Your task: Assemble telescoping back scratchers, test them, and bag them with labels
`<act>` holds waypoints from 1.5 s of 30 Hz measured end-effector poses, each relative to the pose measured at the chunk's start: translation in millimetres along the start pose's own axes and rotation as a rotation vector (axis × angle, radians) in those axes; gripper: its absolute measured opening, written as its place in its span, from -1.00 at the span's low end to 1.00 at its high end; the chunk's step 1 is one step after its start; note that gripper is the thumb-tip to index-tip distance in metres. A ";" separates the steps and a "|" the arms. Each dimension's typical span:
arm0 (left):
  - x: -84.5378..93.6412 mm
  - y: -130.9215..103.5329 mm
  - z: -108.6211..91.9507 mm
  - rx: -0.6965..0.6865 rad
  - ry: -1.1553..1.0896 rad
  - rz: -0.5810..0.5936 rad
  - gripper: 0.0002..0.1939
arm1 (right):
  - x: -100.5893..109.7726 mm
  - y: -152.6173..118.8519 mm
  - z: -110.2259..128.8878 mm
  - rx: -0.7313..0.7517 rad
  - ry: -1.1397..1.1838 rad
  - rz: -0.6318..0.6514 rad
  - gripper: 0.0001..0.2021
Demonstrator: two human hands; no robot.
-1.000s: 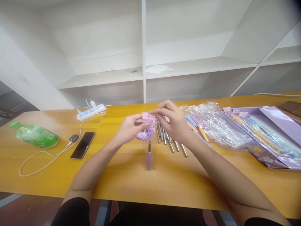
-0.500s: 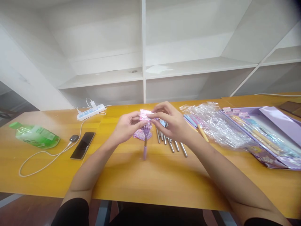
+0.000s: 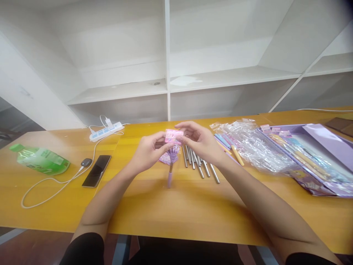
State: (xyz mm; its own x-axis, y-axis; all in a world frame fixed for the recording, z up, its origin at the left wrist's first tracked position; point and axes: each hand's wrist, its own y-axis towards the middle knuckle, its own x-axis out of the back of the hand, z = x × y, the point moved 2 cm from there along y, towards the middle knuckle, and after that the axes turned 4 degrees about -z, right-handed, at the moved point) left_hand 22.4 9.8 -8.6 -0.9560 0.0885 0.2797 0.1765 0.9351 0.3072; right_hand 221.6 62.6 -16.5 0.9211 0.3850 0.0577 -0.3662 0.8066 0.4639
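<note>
Yellow-brown wooden table (image 3: 176,217): smooth and faintly glossy, with lengthwise grain.
Thin silvery metal rods (image 3: 200,165): straight, round and shiny, fanned side by side near the right hand (image 3: 202,141).
Slim coloured handles (image 3: 234,152): blue, yellow and purple, smooth and rounded, lying just beyond the right wrist.
Clear plastic bags (image 3: 253,147): a crinkled, glinting heap between the handles and the box.
Lilac rectangular box (image 3: 325,134): thin-walled, open, with wrapped yellow and blue pieces inside.
Green plastic bottle (image 3: 44,160): rounded, lying on its side, well apart at the left.
Pink printed cards (image 3: 164,158): a small flat pile partly hidden by the left hand (image 3: 149,151).
Pink printed card (image 3: 173,136): small, flat and rectangular, its fine print too small to read; raised between both hands.
Purple hand-shaped scratcher (image 3: 173,152): finger-like prongs, a short dark metal neck and a smooth lilac grip; upright just below the card, prongs up, grip end toward the table.
Left grip: thumb and fingers pinch the card's left side.
Right grip: thumb against the card's right edge, fingers curved above; whether they close behind it, I cannot tell.
</note>
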 end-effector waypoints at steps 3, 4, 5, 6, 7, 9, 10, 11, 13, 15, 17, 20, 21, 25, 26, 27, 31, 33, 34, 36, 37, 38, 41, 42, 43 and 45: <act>-1.9 -1.9 -2.5 -0.044 0.094 0.000 -0.62 | -1.8 -1.3 -1.0 -0.039 0.044 0.010 -0.68; -2.8 -2.4 -3.4 -0.058 0.127 0.002 -0.64 | -2.4 -1.7 -1.3 -0.049 0.057 0.012 -0.68; -3.7 -2.9 -4.2 -0.068 0.157 0.006 -0.65 | -3.0 -2.0 -1.5 -0.056 0.066 0.017 -0.68; -4.6 -3.2 -4.8 -0.075 0.183 0.011 -0.66 | -3.6 -2.4 -1.5 -0.059 0.069 0.022 -0.68; -5.4 -3.6 -5.4 -0.079 0.203 0.015 -0.68 | -4.1 -2.7 -1.3 -0.057 0.066 0.024 -0.68; -6.5 -4.3 -6.6 -0.085 0.236 0.014 -0.69 | -5.0 -3.3 -0.8 -0.048 0.053 0.025 -0.69; -6.8 -4.7 -7.3 -0.088 0.252 0.012 -0.69 | -5.4 -3.7 -0.4 -0.046 0.045 0.024 -0.69; -7.1 -5.2 -8.1 -0.091 0.269 0.011 -0.69 | -5.8 -4.2 0.0 -0.046 0.037 0.023 -0.68; -7.3 -6.3 -10.2 -0.101 0.308 0.011 -0.71 | -6.7 -5.4 1.2 -0.055 0.016 0.020 -0.68; -7.6 -7.6 -12.7 -0.106 0.343 0.018 -0.72 | -7.9 -6.5 3.5 -0.052 -0.021 0.016 -0.69; -8.1 -8.7 -15.0 -0.109 0.359 0.024 -0.72 | -9.2 -7.5 6.7 -0.036 -0.072 0.015 -0.72; -9.1 -9.5 -17.1 -0.117 0.371 0.038 -0.71 | -11.6 -8.8 10.0 -0.016 -0.128 0.008 -0.75; -9.4 -9.6 -17.4 -0.124 0.381 0.045 -0.71 | -12.6 -9.3 10.3 -0.013 -0.139 0.004 -0.76; -9.2 -9.6 -16.0 -0.149 0.448 0.073 -0.71 | -17.4 -12.6 8.9 0.003 -0.188 -0.027 -0.76; -8.6 -9.6 -15.4 -0.149 0.466 0.076 -0.72 | -18.4 -13.5 8.6 0.011 -0.206 -0.038 -0.76; -7.8 -9.7 -15.0 -0.150 0.481 0.075 -0.71 | -19.1 -14.2 8.5 0.019 -0.220 -0.048 -0.75; -3.4 -9.5 -15.7 -0.157 0.464 0.051 -0.74 | -18.5 -14.6 10.1 0.026 -0.189 -0.072 -0.72; -1.8 -8.8 -16.9 -0.161 0.410 0.043 -0.77 | -16.7 -13.6 11.6 0.010 -0.147 -0.065 -0.70; -1.2 -8.5 -17.3 -0.162 0.386 0.039 -0.77 | -15.7 -13.2 12.4 0.000 -0.130 -0.057 -0.69; -0.1 -7.7 -17.4 -0.159 0.354 0.037 -0.75 | -13.8 -12.4 13.7 -0.021 -0.115 -0.040 -0.67; 0.6 -7.3 -16.9 -0.155 0.342 0.033 -0.74 | -12.7 -12.0 14.2 -0.028 -0.116 -0.032 -0.67; 1.6 -6.9 -16.3 -0.151 0.333 0.027 -0.74 | -11.4 -11.6 14.8 -0.031 -0.121 -0.023 -0.67; 6.4 -5.2 -12.8 -0.134 0.298 -0.009 -0.72 | -4.7 -9.2 16.3 -0.024 -0.133 0.010 -0.68; 8.4 -4.2 -11.0 -0.118 0.270 -0.016 -0.70 | -1.4 -7.9 16.7 -0.020 -0.133 0.023 -0.68; 10.5 -3.0 -8.8 -0.095 0.232 -0.019 -0.68 | 2.2 -6.2 16.9 -0.018 -0.134 0.033 -0.68; 15.1 0.3 -3.7 -0.040 0.149 -0.041 -0.63 | 9.2 -2.6 16.2 -0.025 -0.163 0.033 -0.68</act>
State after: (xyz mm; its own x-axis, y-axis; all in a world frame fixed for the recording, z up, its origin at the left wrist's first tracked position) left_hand 9.0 10.2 -0.9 -0.9178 -0.0045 0.3971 0.1499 0.9221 0.3568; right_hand 233.2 56.8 -2.9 0.9169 0.3352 0.2166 -0.3981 0.8065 0.4372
